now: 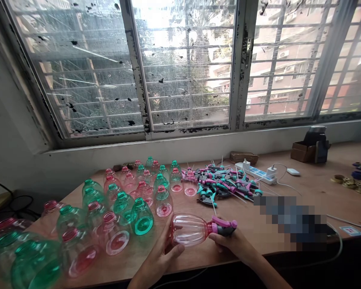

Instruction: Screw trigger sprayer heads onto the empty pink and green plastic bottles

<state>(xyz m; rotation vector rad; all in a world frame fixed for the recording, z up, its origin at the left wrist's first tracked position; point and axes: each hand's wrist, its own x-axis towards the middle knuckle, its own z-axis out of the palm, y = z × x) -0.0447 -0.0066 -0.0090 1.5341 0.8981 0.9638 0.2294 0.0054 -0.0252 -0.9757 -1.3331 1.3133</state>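
**Pink bottle held sideways, spray head on the neck end**

So we had a pink bottle [189, 229] lying on its side in both hands, above the front edge of the table [135, 251]. Its long axis ran left to right, close to level, with the base at the left and the neck pointing right, where a pink and dark spray head [225, 228] sat in line with it.

Some bits we couldn't make out: the left hand [164, 251] covered most of the base, and the right hand's fingers were mostly out of sight behind the neck end. We also couldn't tell how tight the collar was. A pixelated patch [289, 220] blotted out part of the table on the right, and the nearest green bottle [36, 265] was cut off at the bottom.

As for pose, the left hand was curled round the base, thumb along the near side. The right hand [235, 243] was bent in around the spray head, thumb by the collar. Both forearms came up from the bottom edge, angled inward.
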